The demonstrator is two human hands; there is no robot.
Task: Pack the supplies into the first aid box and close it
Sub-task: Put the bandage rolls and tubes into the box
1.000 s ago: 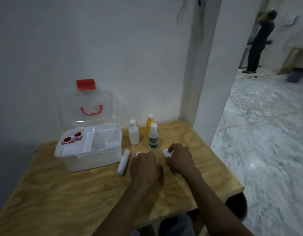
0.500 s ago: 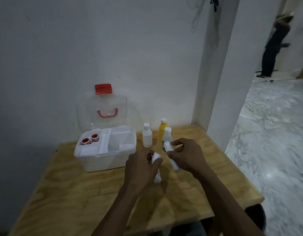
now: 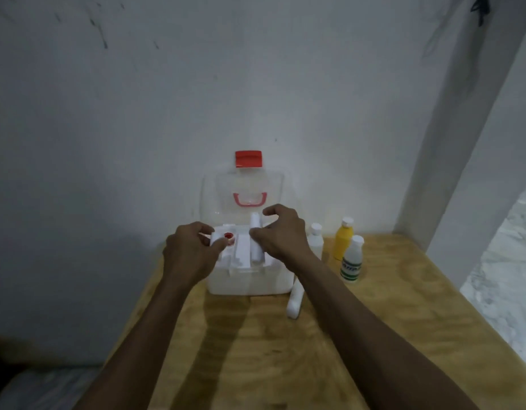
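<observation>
While the first aid box (image 3: 250,279) sits open on the bench (image 3: 374,327), white rolls are pinched over its tray by left hand (image 3: 193,250) and right hand (image 3: 281,232). Another roll (image 3: 295,300) and three bottles (image 3: 343,242) are left beside it.

The wooden desk (image 3: 374,335) is standing in front of me, pushed against the wall at twelve o'clock. The white first aid box (image 3: 250,281) is sitting on it toward the far edge, lid standing open. At about two o'clock from the box three bottles are standing upright, close together: a plain white bottle (image 3: 316,242) just beside the box, a yellow bottle (image 3: 343,241) next to it, and a green-labelled white bottle (image 3: 353,261) nearest me. A white roll (image 3: 295,300) is lying on its side at the box's near right corner, about four o'clock.
</observation>
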